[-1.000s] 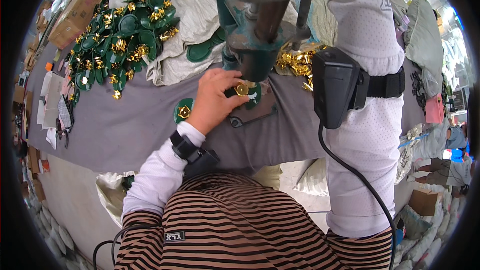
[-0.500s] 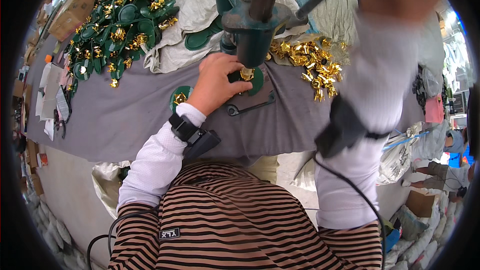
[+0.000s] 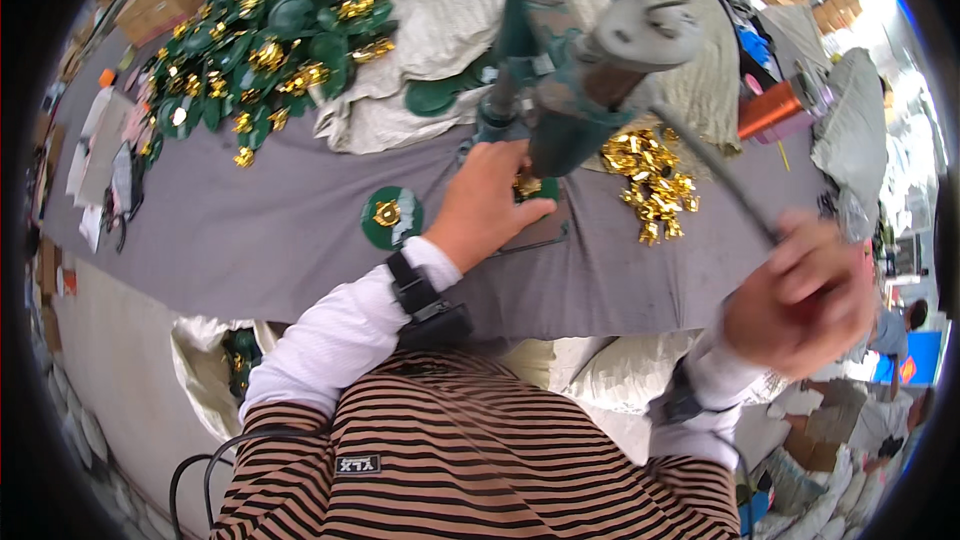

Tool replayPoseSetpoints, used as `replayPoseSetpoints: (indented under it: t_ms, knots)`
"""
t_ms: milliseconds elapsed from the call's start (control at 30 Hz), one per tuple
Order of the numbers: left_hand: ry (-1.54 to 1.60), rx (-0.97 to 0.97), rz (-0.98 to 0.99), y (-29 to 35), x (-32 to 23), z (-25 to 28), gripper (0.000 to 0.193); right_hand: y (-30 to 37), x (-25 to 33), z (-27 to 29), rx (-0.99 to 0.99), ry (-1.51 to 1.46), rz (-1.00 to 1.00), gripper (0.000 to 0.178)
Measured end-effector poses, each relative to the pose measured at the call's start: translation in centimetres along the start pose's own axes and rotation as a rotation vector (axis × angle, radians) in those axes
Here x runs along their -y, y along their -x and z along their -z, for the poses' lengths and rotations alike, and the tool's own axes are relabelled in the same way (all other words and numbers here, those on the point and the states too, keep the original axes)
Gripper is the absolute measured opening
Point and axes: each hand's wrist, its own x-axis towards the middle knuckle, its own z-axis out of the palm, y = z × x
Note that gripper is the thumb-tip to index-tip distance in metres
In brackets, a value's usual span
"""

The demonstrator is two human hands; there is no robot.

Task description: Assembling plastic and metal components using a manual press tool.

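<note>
A dark green hand-lever press [image 3: 575,115] stands at the far middle of the table, its ram low over a green plastic disc [image 3: 549,190] with a gold metal clip [image 3: 526,183] on it. My left hand [image 3: 488,202] grips this disc from the left, thumb in front; its fingertips are partly hidden behind the press. On the right, my right hand [image 3: 800,295], blurred, is closed round the end of the press's lever [image 3: 715,165]. Left of my left hand lies another green disc [image 3: 412,202] with a gold clip fixed at its centre.
A heap of green discs with gold clips [image 3: 290,18] covers the far left of the grey tablecloth [image 3: 270,240]. Loose gold clips [image 3: 652,185] lie right of the press. An orange roll [image 3: 770,110] sits at the far right edge. An open sack [image 3: 200,360] stands below, at left.
My right hand has swung the lever down and toward me, from the far right. My left hand stays at the disc under the press. The whole view has shifted somewhat.
</note>
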Motion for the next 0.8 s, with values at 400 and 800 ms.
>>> replayPoseSetpoints:
  t_ms: [400, 800]
  knots:
    - [-0.137, 0.169, 0.332, 4.2, 0.2, 11.2, 0.037, -16.4, -11.0, -8.5, 0.091, -0.073, -0.271, 0.037]
    - [-0.213, 0.457, 0.478, 9.3, 4.2, 20.4, 0.028, -17.3, -14.6, -6.0, 0.02, 0.11, -0.304, 0.036]
